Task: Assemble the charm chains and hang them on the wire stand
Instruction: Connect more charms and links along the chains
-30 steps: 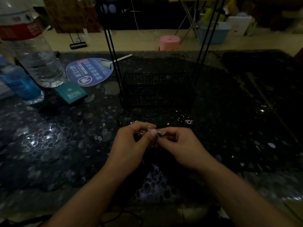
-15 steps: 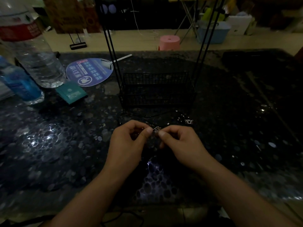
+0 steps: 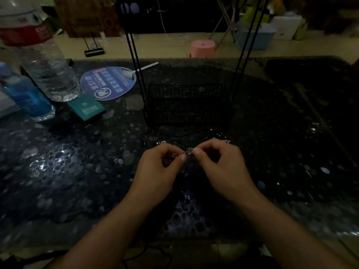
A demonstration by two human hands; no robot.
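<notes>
A small silver charm (image 3: pixel 188 151) sits between my two hands, low over the dark speckled table (image 3: pixel 68 171). My left hand (image 3: pixel 161 171) pinches it from the left with thumb and forefinger. My right hand (image 3: pixel 221 167) pinches it from the right, fingers curled. More small metal charms (image 3: pixel 161 143) and charms (image 3: pixel 226 141) glint on the table just beyond my knuckles, with a thin dark cord (image 3: pixel 186 135) lying there. The black wire stand (image 3: pixel 186 101) with its basket base and tall uprights is right behind them.
At the left stand a large clear water bottle (image 3: pixel 44 61) and a blue bottle (image 3: pixel 29 98). A teal packet (image 3: pixel 87 109) and a round blue hand fan (image 3: pixel 108 84) lie nearby. A pink stool (image 3: pixel 203 48) and a blue bin (image 3: pixel 254 38) are on the floor beyond.
Both hands slid slightly away from me toward the stand and closed in on the charm. The left hand turned, hiding the charms that showed above its fingers a second ago.
</notes>
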